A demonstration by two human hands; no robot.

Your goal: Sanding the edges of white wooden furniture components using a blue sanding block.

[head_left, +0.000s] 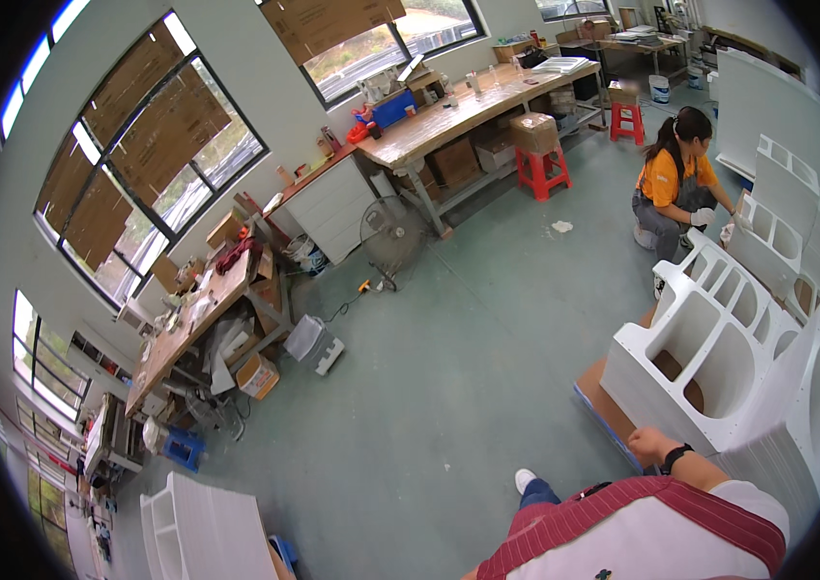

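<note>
Resting left hand (pixel 649 447) on white cabinet (pixel 719 358), wrist bent

Two red stools (pixel 542 170), two long workbenches (pixel 468 111), one floor fan (pixel 388 235), two people (pixel 673 184).

A large cabinet shell (pixel 719 358) with round and arched openings lies on a cardboard sheet (pixel 603 396) on the floor (pixel 448 367), at the right. One hand (pixel 649 447) rests against its near lower edge. Behind it a crouching co-worker (pixel 671 184) faces more panels (pixel 796 213). A long counter (pixel 468 111) stands along the far windows, stools (pixel 543 169) before it; a fan (pixel 392 237) stands left of centre.
</note>
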